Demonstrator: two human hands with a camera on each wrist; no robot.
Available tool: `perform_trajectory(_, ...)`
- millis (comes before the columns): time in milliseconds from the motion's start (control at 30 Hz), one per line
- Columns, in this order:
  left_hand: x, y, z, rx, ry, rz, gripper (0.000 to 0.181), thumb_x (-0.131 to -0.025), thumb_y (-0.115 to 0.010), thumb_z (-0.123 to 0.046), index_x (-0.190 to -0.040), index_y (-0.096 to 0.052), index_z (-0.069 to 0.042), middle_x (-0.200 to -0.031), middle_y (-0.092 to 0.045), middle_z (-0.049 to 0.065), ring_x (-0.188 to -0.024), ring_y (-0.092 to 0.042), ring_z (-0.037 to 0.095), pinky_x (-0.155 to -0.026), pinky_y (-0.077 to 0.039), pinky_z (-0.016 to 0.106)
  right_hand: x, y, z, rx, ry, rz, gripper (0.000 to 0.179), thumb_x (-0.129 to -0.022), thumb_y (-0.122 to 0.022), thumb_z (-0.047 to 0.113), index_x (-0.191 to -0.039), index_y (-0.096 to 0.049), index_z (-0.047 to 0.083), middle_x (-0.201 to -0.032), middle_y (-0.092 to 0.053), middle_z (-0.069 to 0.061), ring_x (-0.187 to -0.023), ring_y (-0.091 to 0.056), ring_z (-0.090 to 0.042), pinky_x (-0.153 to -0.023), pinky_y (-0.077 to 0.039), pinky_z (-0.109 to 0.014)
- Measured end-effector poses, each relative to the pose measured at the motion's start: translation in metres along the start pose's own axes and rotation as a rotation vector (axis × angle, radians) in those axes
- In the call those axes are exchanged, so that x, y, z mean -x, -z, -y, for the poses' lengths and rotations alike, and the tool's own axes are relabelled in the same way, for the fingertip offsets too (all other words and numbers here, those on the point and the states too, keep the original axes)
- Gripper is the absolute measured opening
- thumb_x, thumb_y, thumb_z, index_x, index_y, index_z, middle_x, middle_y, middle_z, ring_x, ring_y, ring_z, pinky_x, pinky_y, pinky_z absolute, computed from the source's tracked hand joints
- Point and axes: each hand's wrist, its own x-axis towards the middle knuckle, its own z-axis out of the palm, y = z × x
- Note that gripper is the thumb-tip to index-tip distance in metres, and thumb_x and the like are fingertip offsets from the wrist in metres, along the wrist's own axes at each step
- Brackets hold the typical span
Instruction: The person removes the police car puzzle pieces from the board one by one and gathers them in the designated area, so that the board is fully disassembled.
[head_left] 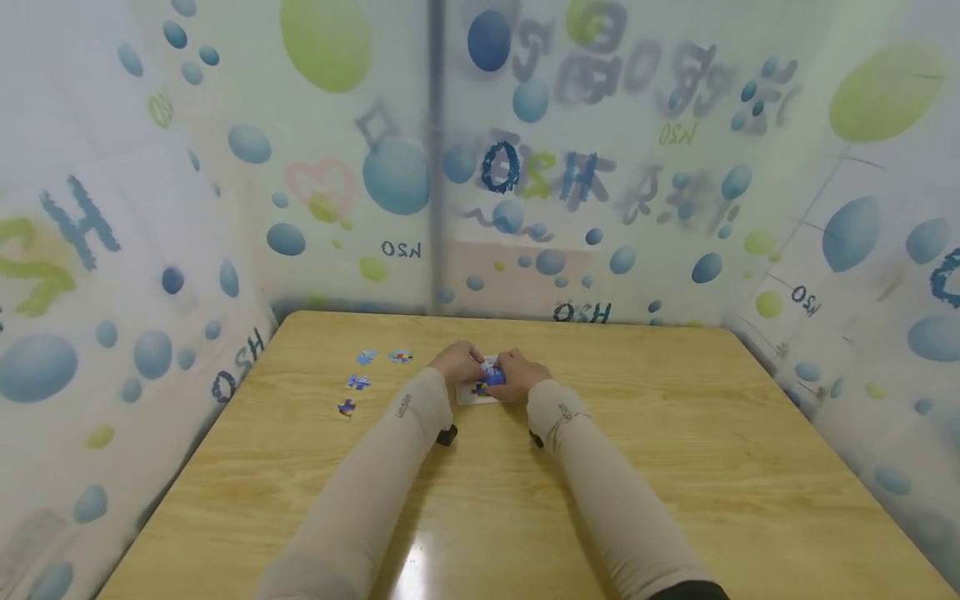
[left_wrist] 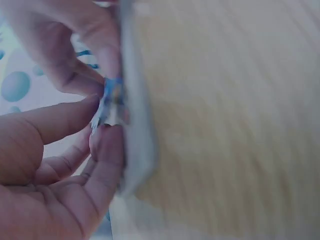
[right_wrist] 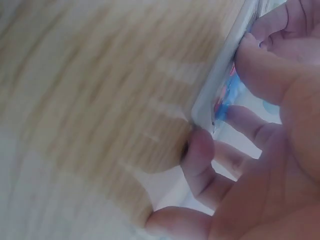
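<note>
A small white-bordered puzzle board [head_left: 471, 399] lies on the table, with blue and dark puzzle pieces [head_left: 493, 377] on it. My left hand [head_left: 459, 362] is over the board's left side. In the left wrist view its thumb and fingertips pinch a bluish jigsaw piece [left_wrist: 106, 105] just at the board's surface. From the right, my right hand [head_left: 524, 376] spans the board. In the right wrist view its thumb is at the board's edge [right_wrist: 220, 75], one finger touches a blue part, and another is at the corner. Both hands partly hide the pieces.
Loose jigsaw pieces lie left of the hands: a light blue piece [head_left: 366, 357], a multicoloured piece [head_left: 401, 357], a blue-and-white piece [head_left: 358, 382] and a dark, red-edged piece [head_left: 347, 408]. Printed curtains [head_left: 360, 275] surround the wooden table [head_left: 675, 467] at the back and sides.
</note>
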Motion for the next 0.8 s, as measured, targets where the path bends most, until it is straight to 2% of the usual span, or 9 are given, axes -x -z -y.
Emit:
perform_trajectory(100,0.0,0.001,-0.001,0.051,0.013,0.023,0.023,-0.093,-0.072,-0.014,-0.112,-0.065,-0.003,-0.107,-0.066,0.009,-0.095,-0.061,0.022,-0.087,-0.05,0.034,0.001,0.001,0.0,-0.013,0.015,-0.002,0.051,-0.096,-0.066,0.045,-0.133,-0.052,0.013,-0.139,-0.048,-0.011,-0.099,-0.058,-0.025,-0.085,-0.054,-0.045)
perform_trajectory(200,0.0,0.002,0.001,0.062,0.005,0.016,0.019,-0.094,-0.072,-0.013,-0.109,-0.066,-0.002,-0.102,-0.065,0.008,-0.089,-0.061,0.019,-0.079,-0.05,0.028,-0.002,-0.001,-0.001,-0.018,0.024,-0.003,0.052,-0.097,-0.066,0.046,-0.135,-0.053,0.013,-0.14,-0.048,-0.011,-0.1,-0.06,-0.025,-0.085,-0.054,-0.047)
perform_trajectory(333,-0.002,0.003,0.005,0.103,0.003,-0.003,0.015,-0.093,-0.072,-0.007,-0.105,-0.067,0.001,-0.099,-0.065,0.009,-0.083,-0.06,0.017,-0.07,-0.05,0.022,-0.011,-0.004,-0.004,0.003,0.005,-0.025,0.044,-0.103,-0.058,0.043,-0.138,-0.056,0.017,-0.142,-0.05,-0.007,-0.112,-0.062,-0.027,-0.09,-0.054,-0.049)
perform_trajectory(433,-0.005,0.004,0.008,0.119,0.002,-0.012,0.015,-0.092,-0.073,-0.006,-0.105,-0.068,0.002,-0.099,-0.066,0.01,-0.084,-0.061,0.017,-0.069,-0.05,0.022,-0.016,-0.005,-0.005,0.007,-0.023,-0.054,0.035,-0.105,-0.057,0.037,-0.136,-0.06,0.021,-0.14,-0.054,-0.006,-0.118,-0.061,-0.028,-0.091,-0.054,-0.05)
perform_trajectory(633,-0.011,0.003,0.012,0.021,-0.002,-0.013,0.017,-0.092,-0.074,-0.012,-0.106,-0.073,-0.003,-0.104,-0.069,0.007,-0.091,-0.061,0.019,-0.076,-0.05,0.026,-0.022,-0.002,-0.006,-0.013,-0.054,-0.065,0.037,-0.098,-0.069,0.035,-0.131,-0.062,0.02,-0.136,-0.057,-0.007,-0.112,-0.063,-0.029,-0.086,-0.056,-0.047)
perform_trajectory(800,-0.012,0.002,0.008,-0.012,0.0,-0.023,0.017,-0.092,-0.075,-0.016,-0.105,-0.076,-0.005,-0.106,-0.071,0.007,-0.09,-0.062,0.019,-0.076,-0.051,0.028,-0.024,0.002,-0.009,-0.051,-0.081,-0.07,0.04,-0.095,-0.073,0.037,-0.128,-0.065,0.018,-0.141,-0.058,-0.006,-0.122,-0.059,-0.029,-0.094,-0.053,-0.049)
